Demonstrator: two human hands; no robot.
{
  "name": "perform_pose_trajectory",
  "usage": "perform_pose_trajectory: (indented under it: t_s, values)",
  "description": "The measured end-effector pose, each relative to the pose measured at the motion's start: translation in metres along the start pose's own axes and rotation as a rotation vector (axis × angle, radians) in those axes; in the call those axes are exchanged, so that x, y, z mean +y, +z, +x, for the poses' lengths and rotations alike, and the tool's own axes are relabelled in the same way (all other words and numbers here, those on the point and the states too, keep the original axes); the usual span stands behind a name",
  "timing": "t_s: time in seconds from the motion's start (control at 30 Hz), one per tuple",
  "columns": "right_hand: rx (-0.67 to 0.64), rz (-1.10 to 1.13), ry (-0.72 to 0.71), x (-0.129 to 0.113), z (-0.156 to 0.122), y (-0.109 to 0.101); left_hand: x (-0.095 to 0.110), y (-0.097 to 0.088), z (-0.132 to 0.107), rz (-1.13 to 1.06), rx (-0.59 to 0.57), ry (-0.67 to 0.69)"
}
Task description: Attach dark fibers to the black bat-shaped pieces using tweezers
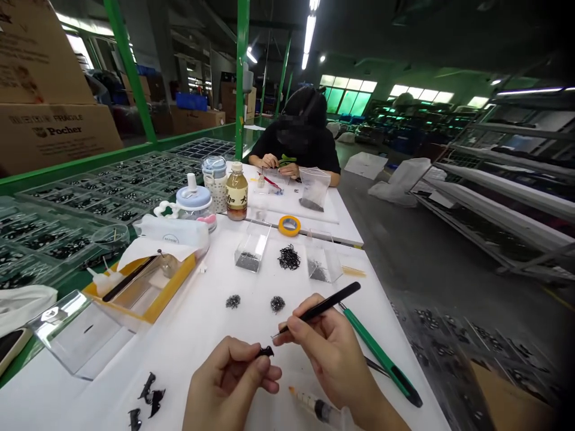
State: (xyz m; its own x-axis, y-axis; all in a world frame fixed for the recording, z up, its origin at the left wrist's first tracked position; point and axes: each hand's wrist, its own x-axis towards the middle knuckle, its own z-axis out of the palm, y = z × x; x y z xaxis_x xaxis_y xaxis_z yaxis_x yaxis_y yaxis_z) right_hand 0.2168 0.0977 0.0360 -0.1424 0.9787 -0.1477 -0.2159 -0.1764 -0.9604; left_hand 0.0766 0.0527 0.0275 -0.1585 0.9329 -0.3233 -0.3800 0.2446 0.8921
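Between the thumb and fingers of my left hand point(236, 377) is a small black plastic part point(266, 351), pinched near the bottom middle of the head view. My right hand point(330, 344) grips black tweezers point(330, 301) like a pen. Their thin metal tip points down just above and to the right of the part, apart from it as far as I can see. Under my right hand lies a syringe point(314, 407) with an orange tip. Several similar black parts point(153, 395) rest to the left of my hands. Two little piles of dark small pieces point(277, 304) lie beyond them.
A green-handled tool point(381, 353) lies right of my right hand. Farther off are clear boxes point(253, 246), a heap of black pieces point(288, 257), yellow tape point(289, 225) and a bottle point(236, 191). A yellow tray point(171, 287) stands left. Across the table sits a co-worker point(300, 134).
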Motion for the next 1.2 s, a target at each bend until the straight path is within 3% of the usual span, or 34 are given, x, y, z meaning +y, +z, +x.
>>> perform_pose_trajectory:
  t_s: [0.33,0.7,0.9,1.2]
  values:
    - [-0.103,-0.071,-0.033,-0.001,-0.003,0.004,0.002,-0.002,-0.003,0.014,-0.015,-0.010]
    - [-0.105,-0.161,-0.022,-0.004,-0.003,0.005,0.001,-0.003,-0.001,0.004,-0.020,0.003]
    - [-0.089,-0.262,-0.030,-0.004,-0.005,0.006,-0.001,-0.011,0.002,0.084,-0.126,-0.006]
    - [-0.082,-0.296,-0.038,-0.005,-0.005,0.007,-0.002,-0.013,0.004,0.084,-0.144,0.014]
